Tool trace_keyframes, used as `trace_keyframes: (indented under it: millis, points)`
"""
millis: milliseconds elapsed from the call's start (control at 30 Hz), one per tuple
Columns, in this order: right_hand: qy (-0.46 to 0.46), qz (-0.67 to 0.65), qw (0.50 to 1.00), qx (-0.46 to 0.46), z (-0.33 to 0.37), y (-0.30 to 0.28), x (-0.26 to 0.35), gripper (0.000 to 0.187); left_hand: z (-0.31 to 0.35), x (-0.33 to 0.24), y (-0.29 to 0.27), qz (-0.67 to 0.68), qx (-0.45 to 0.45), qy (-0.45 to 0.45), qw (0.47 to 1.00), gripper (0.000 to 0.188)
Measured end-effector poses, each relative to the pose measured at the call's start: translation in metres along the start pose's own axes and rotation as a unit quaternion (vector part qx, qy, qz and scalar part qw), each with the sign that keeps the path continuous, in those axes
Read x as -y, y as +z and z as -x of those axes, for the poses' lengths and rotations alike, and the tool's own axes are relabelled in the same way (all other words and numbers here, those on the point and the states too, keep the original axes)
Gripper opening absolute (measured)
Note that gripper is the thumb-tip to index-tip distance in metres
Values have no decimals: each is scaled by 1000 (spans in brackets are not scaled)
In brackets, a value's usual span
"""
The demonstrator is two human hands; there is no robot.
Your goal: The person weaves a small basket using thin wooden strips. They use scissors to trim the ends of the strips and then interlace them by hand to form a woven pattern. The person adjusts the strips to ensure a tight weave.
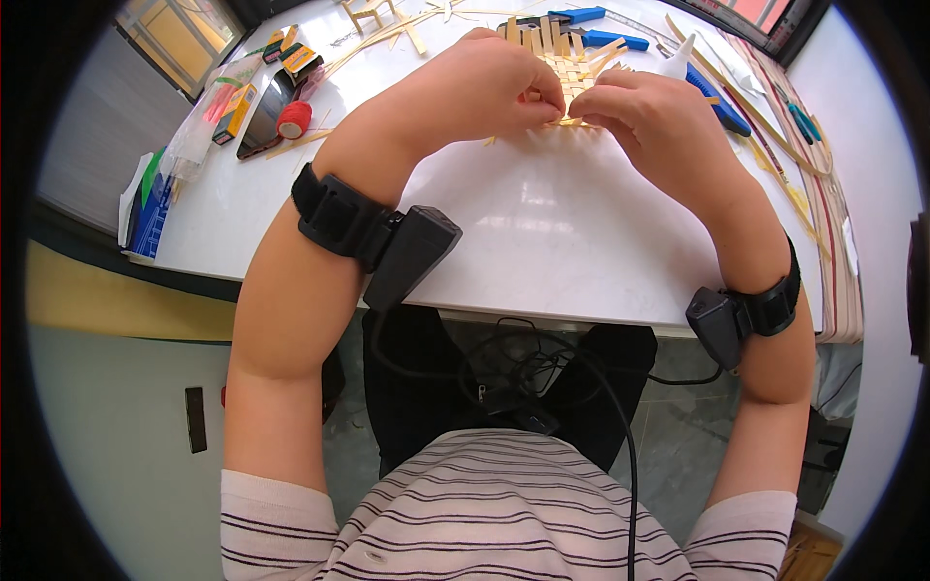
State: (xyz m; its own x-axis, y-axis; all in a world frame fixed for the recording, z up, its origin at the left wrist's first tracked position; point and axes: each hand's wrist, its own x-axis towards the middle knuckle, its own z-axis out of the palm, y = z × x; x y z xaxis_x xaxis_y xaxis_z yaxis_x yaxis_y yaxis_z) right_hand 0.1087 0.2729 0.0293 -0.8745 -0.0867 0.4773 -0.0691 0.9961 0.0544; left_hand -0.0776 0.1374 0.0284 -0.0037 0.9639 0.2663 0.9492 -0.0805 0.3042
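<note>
A small woven mat of pale bamboo strips lies at the far middle of the white table, loose strip ends sticking out at its far side. My left hand is over its left part, thumb and finger pinched at the near edge. Close beside it, my right hand pinches the same near edge from the right. Both hands seem to have hold of a strip there, though the fingertips hide most of it. A white cone-shaped nozzle rises just behind my right hand.
Blue-handled tools lie behind the mat, with another blue handle to the right. Teal-handled pliers rest farther right. On the left are a red roll, a dark phone and small boxes. Black cables hang below the table edge.
</note>
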Motion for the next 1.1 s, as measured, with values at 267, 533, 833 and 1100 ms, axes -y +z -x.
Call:
trace_keyframes:
  millis: [267, 533, 833, 1100]
  points:
    - [60, -47, 997, 24, -2, 2, 1, 12, 0, 2, 0, -6, 4, 13, 1000, 15]
    - [73, -94, 993, 20, -3, 7, -8, 13, -2, 3, 1, -16, 0, 17, 1000, 16]
    - [62, -26, 997, 23, -3, -1, 0, 13, 0, -1, -1, -15, -3, 3, 1000, 17]
    - [29, -20, 999, 32, -2, -1, -5, 21, 0, -2, -1, -13, 3, -2, 1000, 15]
